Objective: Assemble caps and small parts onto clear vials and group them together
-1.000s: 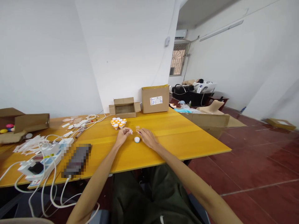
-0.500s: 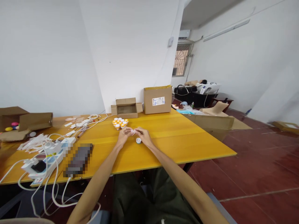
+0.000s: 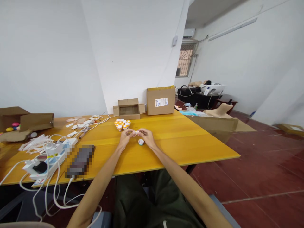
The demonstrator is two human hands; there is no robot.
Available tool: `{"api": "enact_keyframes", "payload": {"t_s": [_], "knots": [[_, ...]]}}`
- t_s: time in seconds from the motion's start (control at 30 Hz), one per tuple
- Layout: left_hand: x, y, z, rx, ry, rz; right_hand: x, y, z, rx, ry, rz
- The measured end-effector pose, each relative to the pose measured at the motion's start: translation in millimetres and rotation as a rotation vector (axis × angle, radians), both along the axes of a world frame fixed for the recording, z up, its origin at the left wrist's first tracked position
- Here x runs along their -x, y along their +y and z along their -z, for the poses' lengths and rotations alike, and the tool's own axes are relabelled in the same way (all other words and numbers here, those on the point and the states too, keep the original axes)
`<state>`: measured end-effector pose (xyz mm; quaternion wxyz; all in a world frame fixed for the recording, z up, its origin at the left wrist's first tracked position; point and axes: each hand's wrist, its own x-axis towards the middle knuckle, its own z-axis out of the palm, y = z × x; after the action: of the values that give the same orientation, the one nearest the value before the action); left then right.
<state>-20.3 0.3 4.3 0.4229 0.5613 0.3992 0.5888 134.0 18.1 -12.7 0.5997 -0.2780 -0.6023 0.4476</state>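
Observation:
My left hand [image 3: 126,136] and my right hand [image 3: 145,136] meet above the table, fingertips pinched together. Between them they grip a small white piece with dark or reddish spots [image 3: 136,132]; the fingers cover most of it, so its kind is unclear. Just below my right fingers, a small round white container [image 3: 141,142] stands on the yellow wooden table [image 3: 180,139]. Beyond my left hand sits a cluster of several small containers with white and orange tops [image 3: 122,123].
An open cardboard box [image 3: 129,109] and a taped cardboard box [image 3: 161,101] stand by the wall. On the left lie a power strip [image 3: 57,155] with tangled white cables, a blurred-out phone [image 3: 80,161] and another open box [image 3: 36,122] with colored balls. The table's right edge borders the red floor.
Both hands stay nearly in place, with the fingers shifted slightly around the small white piece, which shows less now. The view has moved slightly.

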Motion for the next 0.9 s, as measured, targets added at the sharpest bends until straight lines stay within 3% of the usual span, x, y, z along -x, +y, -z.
{"api": "enact_keyframes", "payload": {"t_s": [0.13,0.47,0.73,0.9], "knots": [[0.3,-0.8,0.3,-0.007,-0.009,-0.02,0.2,2.4,2.0,-0.024,-0.01,0.002],[-2.1,-1.0,1.2,0.039,0.015,0.082,-1.3,5.1,2.5,-0.017,-0.007,0.055],[-4.2,-0.5,0.1,-0.017,0.078,0.129,-4.3,5.3,1.6,-0.032,0.004,-0.012],[-10.1,-5.8,-2.7,-0.113,0.183,0.09,-3.6,6.9,2.9,0.039,0.016,0.001]]}}
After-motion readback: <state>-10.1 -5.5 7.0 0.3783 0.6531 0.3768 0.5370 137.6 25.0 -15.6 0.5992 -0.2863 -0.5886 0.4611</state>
